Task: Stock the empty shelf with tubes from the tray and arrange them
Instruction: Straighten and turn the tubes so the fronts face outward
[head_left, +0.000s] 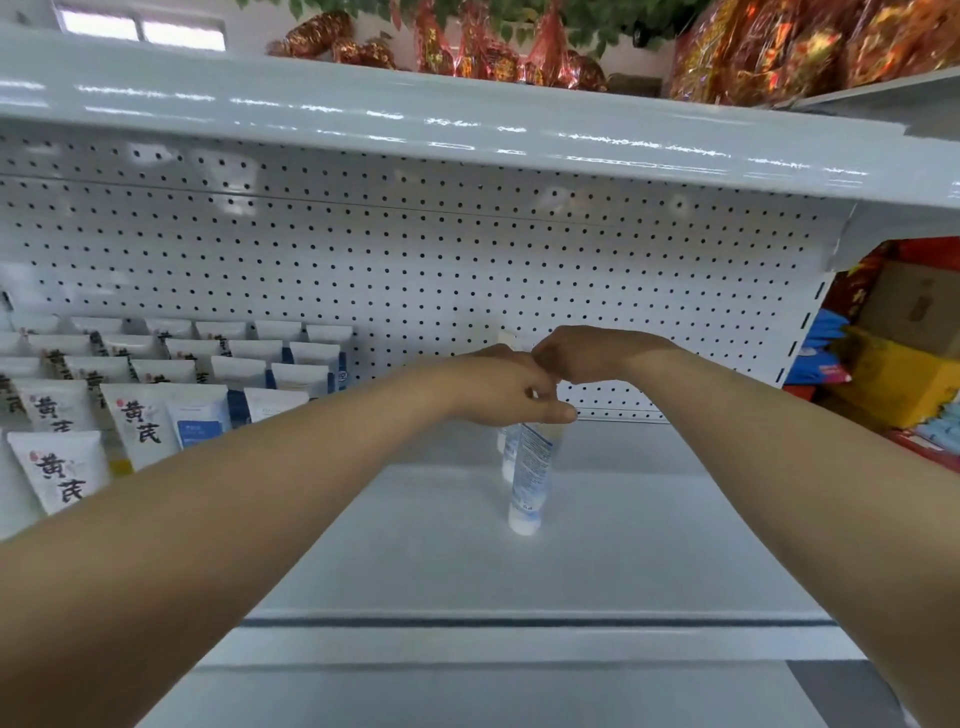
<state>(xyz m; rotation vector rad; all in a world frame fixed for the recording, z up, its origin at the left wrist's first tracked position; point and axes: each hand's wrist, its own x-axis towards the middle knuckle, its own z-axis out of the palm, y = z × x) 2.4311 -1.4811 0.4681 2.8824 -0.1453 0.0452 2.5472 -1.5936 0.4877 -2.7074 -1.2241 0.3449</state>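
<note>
**Both hands at the tops of two standing tubes, mid-shelf**

Obs.: Both bare forearms reach in from 6 o'clock and meet near frame centre. The left hand (498, 387) sits over the upper end of the front tube (532, 467), fingers curled and thumb laid across its top; it is grasping that tube. The right hand (584, 358) is just at 1 o'clock of the left, touching it knuckle to knuckle, fingers curled downward. Whether it holds anything cannot be told, since the fingertips are hidden behind the left hand.

Tubes: The front tube stands cap-down and close to upright on the white shelf (623, 519), white with blue print. A second tube (506, 462) stands just behind it at 11 o'clock, mostly hidden; whether the two touch cannot be told.

Surroundings: At 9 o'clock, on the same shelf, stand rows of stocked tubes (140, 415), white with black characters, with some blue-and-white ones at the right of the group. The pegboard back panel (467, 260) runs behind. The upper shelf (415, 130) is overhead at 12 o'clock, with red-and-gold wrapped packs (779, 47) on top. At 3 o'clock, beyond the shelf end, are a cardboard box (919, 312) and a yellow box (893, 379).
</note>
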